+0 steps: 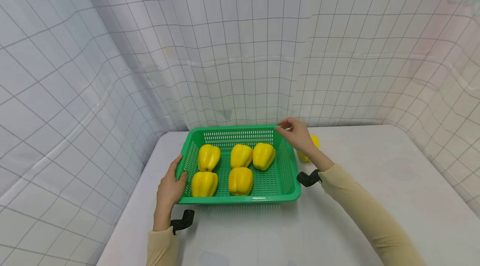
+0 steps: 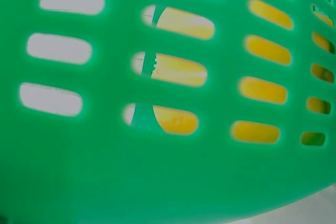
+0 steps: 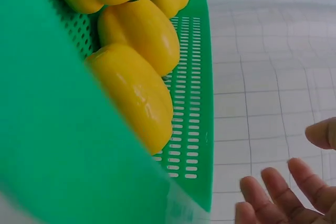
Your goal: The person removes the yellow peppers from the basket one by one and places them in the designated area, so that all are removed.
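A green plastic basket (image 1: 240, 200) with slotted walls contains several yellow bell peppers (image 1: 241, 181). My left hand (image 1: 170, 189) grips its left side, thumb over the rim. In the left wrist view the slotted basket wall (image 2: 105, 166) fills the picture and hides that hand; yellow shows through the slots. Above the back right corner is my right hand (image 1: 297, 134), its fingers loosely bent and holding nothing. The right wrist view has those fingers (image 3: 276, 184) spread apart from the thumb, beyond the basket's rim (image 3: 206, 103).
One more yellow bell pepper (image 1: 315, 141) lies on the white table (image 1: 360, 174) just right of the basket, partly covered by my right hand and wrist. White cloth with a dark grid (image 1: 240, 49) hangs behind the table and along its sides.
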Demonstrator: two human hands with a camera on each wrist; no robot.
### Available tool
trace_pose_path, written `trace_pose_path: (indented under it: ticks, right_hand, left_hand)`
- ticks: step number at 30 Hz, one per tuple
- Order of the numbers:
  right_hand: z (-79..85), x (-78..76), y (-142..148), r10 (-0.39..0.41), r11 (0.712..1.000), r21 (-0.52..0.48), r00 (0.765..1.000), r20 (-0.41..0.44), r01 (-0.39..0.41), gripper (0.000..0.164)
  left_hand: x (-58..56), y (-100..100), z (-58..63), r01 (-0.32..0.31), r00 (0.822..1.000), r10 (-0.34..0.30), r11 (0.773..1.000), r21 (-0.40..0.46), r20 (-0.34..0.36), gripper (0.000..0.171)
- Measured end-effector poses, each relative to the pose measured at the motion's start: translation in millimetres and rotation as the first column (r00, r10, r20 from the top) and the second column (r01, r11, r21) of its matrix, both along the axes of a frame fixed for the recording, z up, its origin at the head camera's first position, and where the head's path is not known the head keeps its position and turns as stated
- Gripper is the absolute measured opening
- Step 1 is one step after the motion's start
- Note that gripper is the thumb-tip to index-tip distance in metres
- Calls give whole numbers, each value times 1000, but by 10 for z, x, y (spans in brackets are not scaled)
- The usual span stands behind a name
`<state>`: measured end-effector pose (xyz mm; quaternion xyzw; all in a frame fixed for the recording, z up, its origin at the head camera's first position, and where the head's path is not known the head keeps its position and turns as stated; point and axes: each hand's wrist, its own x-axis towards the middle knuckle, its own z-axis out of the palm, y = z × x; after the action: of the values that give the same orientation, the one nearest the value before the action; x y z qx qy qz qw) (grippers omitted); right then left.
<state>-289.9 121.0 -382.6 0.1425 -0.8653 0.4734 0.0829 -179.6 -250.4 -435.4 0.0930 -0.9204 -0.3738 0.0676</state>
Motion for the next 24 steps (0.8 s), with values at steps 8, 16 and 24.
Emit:
trace_pose_path:
  ticks: [8,16,24]
  right_hand:
    - [8,-21,-137,104,983,137,984,147,-124,46]
    - [-32,-93,-285,103,942,291,968,228,-168,59]
    - [-61,-114,-414,71,887,418,952,296,-196,72]
  left_hand:
    - [4,3,2,-2,1000,2,1000,-2,1,57]
    - [11,10,13,2,1000,-2,1000,-5,3,56]
    - [12,14,14,0,1000,0,1000,-10,1,56]
